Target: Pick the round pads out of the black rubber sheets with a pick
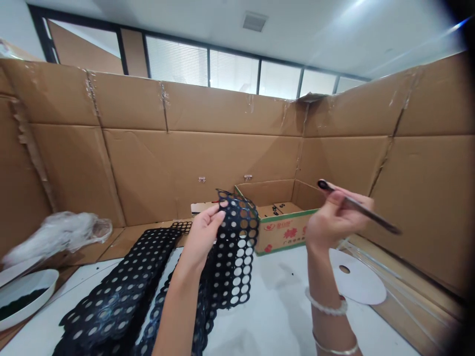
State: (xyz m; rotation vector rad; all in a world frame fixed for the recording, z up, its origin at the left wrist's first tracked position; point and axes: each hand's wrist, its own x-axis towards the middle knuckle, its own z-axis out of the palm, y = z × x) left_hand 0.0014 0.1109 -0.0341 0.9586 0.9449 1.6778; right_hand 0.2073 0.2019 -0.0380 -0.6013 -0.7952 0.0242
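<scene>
My left hand (203,231) pinches the upper left edge of a black perforated sheet (227,257) and holds it up. Small rings still fill the sheet's left part, while its right columns are open round holes. In the air at the right, my right hand (338,215) is closed around a slender dark stick-like tool (371,215) with a rounded end; its exact kind does not show. Beside my left forearm, a stack of similar black perforated sheets (118,291) lies on the white table (274,306). More black sheet material lies partly hidden under that forearm.
Behind the held sheet stands an open cardboard box (287,231) with several black rings inside. A white disc (358,282) lies at the right. At the left are a white bowl (52,287) with dark contents and a clear plastic bag (63,235). Cardboard walls (230,153) enclose the table.
</scene>
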